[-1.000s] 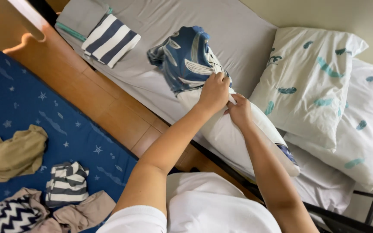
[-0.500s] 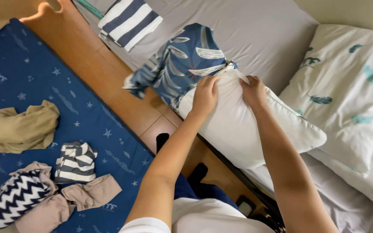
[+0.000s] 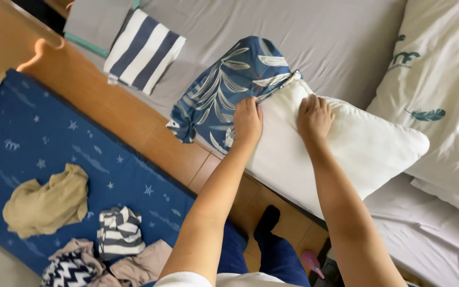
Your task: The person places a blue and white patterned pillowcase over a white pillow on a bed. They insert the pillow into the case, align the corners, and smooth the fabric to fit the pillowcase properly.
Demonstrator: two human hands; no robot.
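Presently: left hand (image 3: 248, 119) clenched on the blue pillowcase (image 3: 229, 87) opening; right hand (image 3: 314, 117) curled, pressing the white pillow (image 3: 341, 154). Pillow lies at the bed's (image 3: 320, 37) near edge, one end inside the case. Striped cloth (image 3: 144, 50) well apart; open sheet beyond. Floor mat (image 3: 54, 143) carries crumpled clothes (image 3: 46, 207).

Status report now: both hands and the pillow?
Left hand grips blue leaf-print pillowcase at its opening. Right hand presses on white pillow, partly inside case. Nothing in the way.
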